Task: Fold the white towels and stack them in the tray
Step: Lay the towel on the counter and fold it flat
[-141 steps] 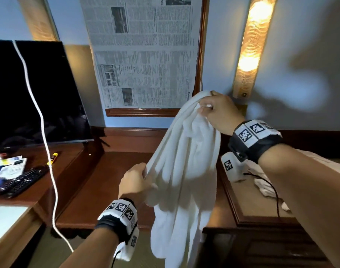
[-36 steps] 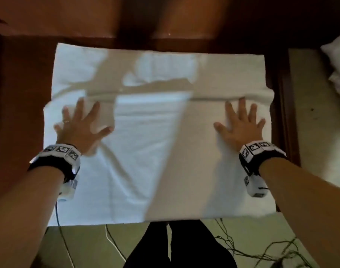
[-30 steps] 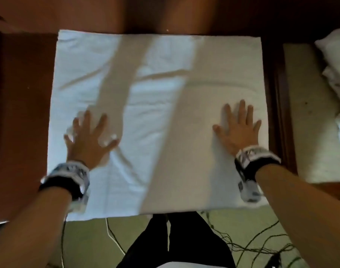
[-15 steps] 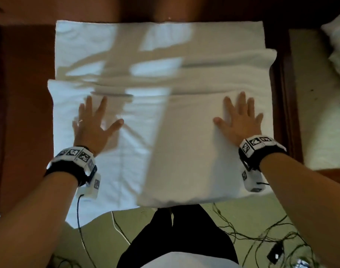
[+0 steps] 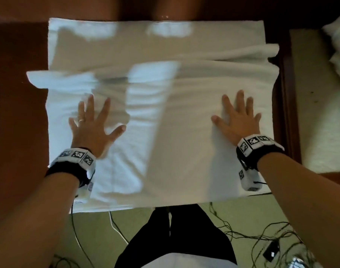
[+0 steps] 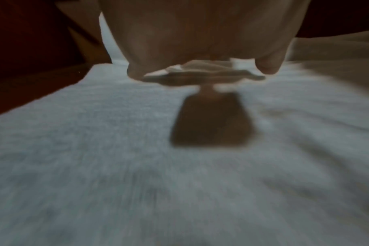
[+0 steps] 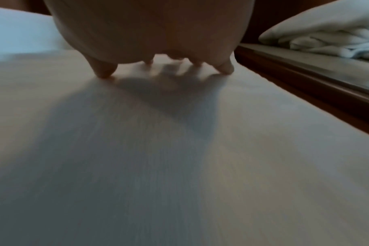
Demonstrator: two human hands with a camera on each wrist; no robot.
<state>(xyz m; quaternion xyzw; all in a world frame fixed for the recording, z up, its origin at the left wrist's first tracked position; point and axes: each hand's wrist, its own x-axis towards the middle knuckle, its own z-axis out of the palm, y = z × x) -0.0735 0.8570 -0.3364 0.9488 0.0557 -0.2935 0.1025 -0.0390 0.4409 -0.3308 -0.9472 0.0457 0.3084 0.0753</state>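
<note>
Two hands lie flat on a white towel (image 5: pixel 184 151) spread over a dark wooden worktop (image 5: pixel 18 113). The left hand (image 5: pixel 90 126) presses palm down on the towel's left half with its fingers (image 5: pixel 91 105) straight and spread, a ring on one of them; the right hand (image 5: pixel 237 120) presses the right half the same way, fingers (image 5: pixel 239 101) straight and close to the towel's right edge. Neither hand curls round the cloth. Beyond the fingertips the towel rises in a bunched ridge (image 5: pixel 203 60) that runs from side to side, with a flat stretch of towel past it reaching the far edge of the worktop. The near edge of the towel hangs just over the worktop's front. Both wrists carry black bands with printed square markers (image 5: pixel 76 154).

From the left wrist the palm (image 6: pixel 196 33) fills the top of the view above blurred white terry (image 6: pixel 95 166). From the right wrist the fingertips (image 7: pixel 103 71) touch the smooth cloth (image 7: pixel 200 166), and to the right, past a raised wooden rim (image 7: pixel 305 78), a heap of crumpled white towels (image 7: pixel 331 36) lies on a pale surface (image 5: pixel 316 132). Whether that rimmed surface is the tray cannot be told. On the floor (image 5: pixel 184 219) below the worktop run thin dark cables (image 5: pixel 261 235), and the person's dark trousers (image 5: pixel 176 238) show between the arms
</note>
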